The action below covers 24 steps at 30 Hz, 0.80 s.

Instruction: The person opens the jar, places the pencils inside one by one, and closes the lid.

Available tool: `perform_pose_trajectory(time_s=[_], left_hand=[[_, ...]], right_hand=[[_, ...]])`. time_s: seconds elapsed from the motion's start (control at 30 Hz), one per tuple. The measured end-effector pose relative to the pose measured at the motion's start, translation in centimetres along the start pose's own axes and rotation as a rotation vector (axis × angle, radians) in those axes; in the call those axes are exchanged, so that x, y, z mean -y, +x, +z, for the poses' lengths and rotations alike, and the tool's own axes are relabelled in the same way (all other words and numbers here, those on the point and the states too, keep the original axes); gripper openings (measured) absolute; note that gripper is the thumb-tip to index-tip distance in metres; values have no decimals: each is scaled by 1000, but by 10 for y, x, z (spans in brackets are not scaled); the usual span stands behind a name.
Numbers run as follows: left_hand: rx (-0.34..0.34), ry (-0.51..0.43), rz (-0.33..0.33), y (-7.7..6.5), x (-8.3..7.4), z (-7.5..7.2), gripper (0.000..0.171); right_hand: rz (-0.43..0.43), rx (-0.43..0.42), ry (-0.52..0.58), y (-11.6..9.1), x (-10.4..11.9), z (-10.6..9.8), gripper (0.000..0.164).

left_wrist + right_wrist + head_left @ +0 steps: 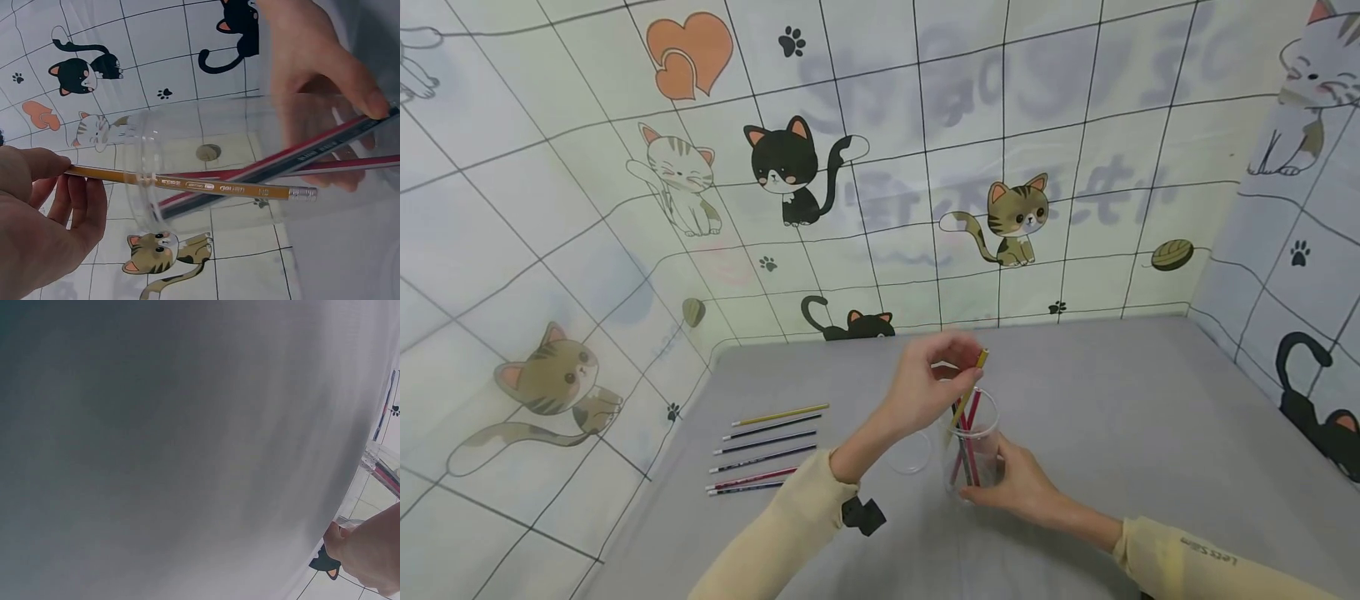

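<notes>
A yellow pencil (237,187) is pinched near one end by my left hand (925,379). Its eraser end hangs down inside a clear jar (206,122). My right hand (1026,483) grips that jar low on its side, with the thumb toward me. Inside lean a dark pencil (250,172) and red pencils (974,408). The jar stands upright on the table in the head view. In the right wrist view the jar (370,461) shows only at the right edge.
Several pencils lie in a row on the grey table (1112,417), left of the jar; among them are a yellow pencil (778,415) and a red pencil (752,478). A clear round lid (912,467) lies flat beside the jar. A cat-print curtain (880,192) hangs around the table.
</notes>
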<state>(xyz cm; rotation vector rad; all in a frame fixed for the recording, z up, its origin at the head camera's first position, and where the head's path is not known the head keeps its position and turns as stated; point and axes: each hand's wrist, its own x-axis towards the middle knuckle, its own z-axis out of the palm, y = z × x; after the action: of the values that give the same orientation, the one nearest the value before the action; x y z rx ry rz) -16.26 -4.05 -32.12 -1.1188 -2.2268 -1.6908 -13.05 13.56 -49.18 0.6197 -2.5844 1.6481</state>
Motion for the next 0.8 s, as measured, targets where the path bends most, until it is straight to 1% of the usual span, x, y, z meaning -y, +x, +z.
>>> perform_pose_trajectory(time_s=[0.17, 0.33, 0.5, 0.67, 0.8], left_hand=[[-14, 29, 0, -7, 11, -2, 18], [-38, 68, -24, -15, 20, -4, 16], [-52, 102, -42, -18, 23, -5, 18], [-37, 107, -41, -20, 24, -7, 22], [-52, 101, -56, -23, 25, -10, 21]], right_hand=[[-12, -7, -3, 1, -2, 0, 75], [-13, -4, -12, 1, -2, 0, 74], [-13, -10, -19, 1, -2, 0, 75], [-9, -7, -13, 1, -2, 0, 73], [-17, -12, -16, 1, -3, 1, 74]])
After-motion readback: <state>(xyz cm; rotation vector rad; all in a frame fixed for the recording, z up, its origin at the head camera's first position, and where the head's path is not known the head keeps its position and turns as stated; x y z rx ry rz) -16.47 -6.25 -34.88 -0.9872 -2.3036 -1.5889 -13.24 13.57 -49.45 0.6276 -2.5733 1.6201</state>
